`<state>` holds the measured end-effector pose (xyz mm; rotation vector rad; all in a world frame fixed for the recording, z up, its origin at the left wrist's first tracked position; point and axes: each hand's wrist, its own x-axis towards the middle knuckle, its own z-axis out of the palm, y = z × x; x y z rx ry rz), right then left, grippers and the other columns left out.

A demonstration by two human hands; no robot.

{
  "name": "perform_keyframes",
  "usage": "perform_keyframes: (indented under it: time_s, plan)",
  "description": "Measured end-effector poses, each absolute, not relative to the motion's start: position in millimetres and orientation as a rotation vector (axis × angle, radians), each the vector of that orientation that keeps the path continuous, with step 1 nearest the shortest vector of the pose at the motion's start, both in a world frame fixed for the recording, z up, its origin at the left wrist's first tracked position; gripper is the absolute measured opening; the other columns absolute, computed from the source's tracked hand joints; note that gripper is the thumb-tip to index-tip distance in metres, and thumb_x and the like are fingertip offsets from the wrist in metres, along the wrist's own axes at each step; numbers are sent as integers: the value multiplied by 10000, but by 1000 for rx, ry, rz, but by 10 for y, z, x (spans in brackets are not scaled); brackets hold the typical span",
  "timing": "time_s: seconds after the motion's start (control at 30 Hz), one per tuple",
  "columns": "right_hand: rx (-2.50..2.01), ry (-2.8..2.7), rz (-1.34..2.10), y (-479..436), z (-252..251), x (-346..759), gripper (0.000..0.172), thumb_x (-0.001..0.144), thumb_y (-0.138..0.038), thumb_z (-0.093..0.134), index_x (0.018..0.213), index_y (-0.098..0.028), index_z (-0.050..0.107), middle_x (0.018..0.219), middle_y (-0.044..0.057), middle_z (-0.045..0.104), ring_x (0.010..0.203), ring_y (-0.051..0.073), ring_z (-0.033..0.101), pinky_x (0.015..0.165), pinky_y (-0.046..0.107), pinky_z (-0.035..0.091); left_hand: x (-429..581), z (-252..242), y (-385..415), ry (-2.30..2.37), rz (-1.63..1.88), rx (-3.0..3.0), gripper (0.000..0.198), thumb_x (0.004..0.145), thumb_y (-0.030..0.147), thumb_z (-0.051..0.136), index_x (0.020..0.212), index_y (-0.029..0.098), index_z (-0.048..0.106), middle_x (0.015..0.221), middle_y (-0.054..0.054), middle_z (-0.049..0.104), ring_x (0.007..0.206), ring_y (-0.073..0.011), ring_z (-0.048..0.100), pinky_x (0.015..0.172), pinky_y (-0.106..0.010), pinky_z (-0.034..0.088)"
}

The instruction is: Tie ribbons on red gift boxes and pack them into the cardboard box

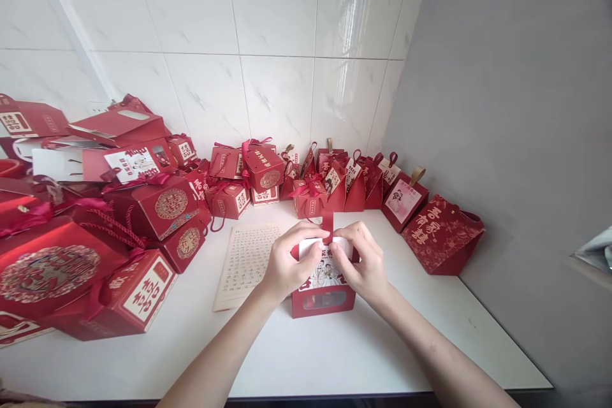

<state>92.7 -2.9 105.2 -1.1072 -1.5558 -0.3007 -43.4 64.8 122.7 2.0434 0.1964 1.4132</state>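
A small red gift box point(323, 299) with a clear window and a white printed top stands on the white table point(296, 357) in front of me. Both hands pinch its top flaps. My left hand point(287, 261) grips the left side of the top, fingers curled. From the right, my right hand point(361, 261) pinches near the red ribbon handle point(327, 224) that sticks up between my fingers.
A cream sheet of printed text point(243, 261) lies left of the box. Many red gift boxes are piled at the left point(138, 293) and lined along the tiled wall point(310, 185). A red bag point(442, 236) sits at right near the grey wall.
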Motion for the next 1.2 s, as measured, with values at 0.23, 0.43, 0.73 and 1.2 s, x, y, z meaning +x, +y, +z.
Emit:
perform_keyframes:
  time_s: [0.23,0.43,0.73,1.2]
  plan:
    - [-1107,-1559,-305,-35,1047,916,87,877,-133,489,899,-193,548,741,11,453,646,140,458,563,269,386,-426,1206,656,198,1436,2041,157,788,97,534,878,182,632,832,-21,623,794,-130,591,729,-239,485]
    - [-1121,-1561,-307,-26,1053,915,93,880,-136,477,887,-199,545,726,8,441,625,139,440,527,264,362,-418,1204,649,204,1430,2035,150,791,106,524,873,175,630,827,-28,623,788,-137,593,721,-249,489]
    - [-1096,-1565,-287,-37,1073,924,100,866,-123,487,900,-200,542,716,5,440,628,138,431,521,262,349,-430,1214,646,184,1406,2008,166,771,101,529,881,172,630,835,-29,617,803,-140,593,738,-252,489]
    - [-1104,-1511,-124,-32,1109,900,69,850,-163,511,817,-201,558,747,13,510,695,149,489,601,270,392,-435,1243,632,322,1323,1939,128,755,144,545,831,167,646,826,-34,643,785,-151,606,731,-258,492]
